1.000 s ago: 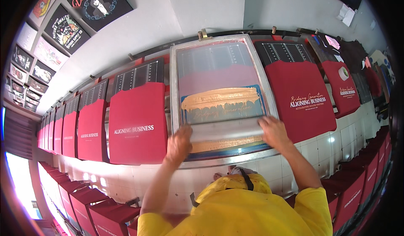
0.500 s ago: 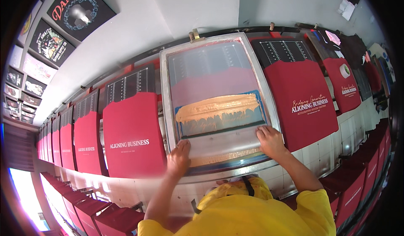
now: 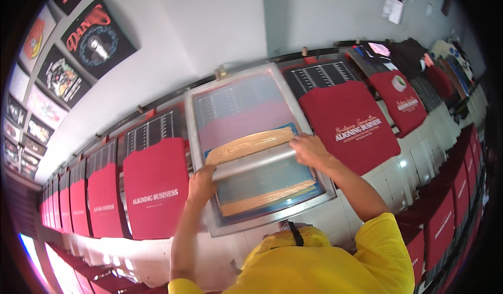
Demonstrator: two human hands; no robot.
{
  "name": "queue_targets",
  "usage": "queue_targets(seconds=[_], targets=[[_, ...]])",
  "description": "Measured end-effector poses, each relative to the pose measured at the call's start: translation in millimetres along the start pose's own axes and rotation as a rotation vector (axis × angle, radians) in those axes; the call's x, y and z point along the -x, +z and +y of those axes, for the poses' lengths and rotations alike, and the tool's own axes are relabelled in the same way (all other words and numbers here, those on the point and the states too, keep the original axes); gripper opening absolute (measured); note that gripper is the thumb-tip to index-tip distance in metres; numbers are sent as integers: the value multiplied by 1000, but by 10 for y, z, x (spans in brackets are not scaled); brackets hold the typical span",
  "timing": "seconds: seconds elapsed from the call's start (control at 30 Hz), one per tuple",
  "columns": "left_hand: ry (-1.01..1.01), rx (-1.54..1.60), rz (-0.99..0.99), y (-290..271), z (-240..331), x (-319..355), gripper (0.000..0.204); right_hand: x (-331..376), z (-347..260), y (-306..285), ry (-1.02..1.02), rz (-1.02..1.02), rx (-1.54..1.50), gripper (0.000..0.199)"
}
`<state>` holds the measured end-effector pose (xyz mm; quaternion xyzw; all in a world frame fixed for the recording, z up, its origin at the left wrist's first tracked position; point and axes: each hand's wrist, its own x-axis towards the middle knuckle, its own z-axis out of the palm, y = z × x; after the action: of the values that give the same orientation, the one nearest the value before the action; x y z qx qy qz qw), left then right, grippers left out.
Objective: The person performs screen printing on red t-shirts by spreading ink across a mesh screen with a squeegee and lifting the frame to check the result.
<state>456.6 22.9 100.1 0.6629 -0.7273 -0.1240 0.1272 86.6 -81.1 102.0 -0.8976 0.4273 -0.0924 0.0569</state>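
A metal-framed printing screen (image 3: 195,137) lies over a red shirt, which shows dimly through the mesh. Across the screen runs a wide grey squeegee (image 3: 254,160), its blade hidden under the holder. My left hand (image 3: 201,184) is closed round its left end. Its right end is in my right hand (image 3: 310,150), fingers curled over the top. A thick band of gold-orange ink (image 3: 251,144) lies just beyond the squeegee. A second ink strip (image 3: 267,196) stretches along the near part of the screen. Between them the blue-green mesh shows only thin traces.
Red shirts on dark boards line both sides: a white-printed one (image 3: 155,186) at left, one with gold and white print (image 3: 348,126) at right. A tape roll (image 3: 399,83) rests on a farther shirt. More red shirts (image 3: 437,236) hang over boards behind me, at right.
Both hands have pushed the squeegee away from me, up to the far ink band, uncovering the mesh nearer me. The whole view has shifted and tilted slightly.
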Motion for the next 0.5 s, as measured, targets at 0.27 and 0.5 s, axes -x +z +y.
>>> queue_targets(seconds=[0.27, 0.5], targets=[[50, -38, 184, 502, 355, 1364, 43, 1277, -496, 273, -88, 162, 18, 20], [41, 19, 64, 705, 546, 1696, 60, 1685, -692, 261, -82, 28, 86, 56]])
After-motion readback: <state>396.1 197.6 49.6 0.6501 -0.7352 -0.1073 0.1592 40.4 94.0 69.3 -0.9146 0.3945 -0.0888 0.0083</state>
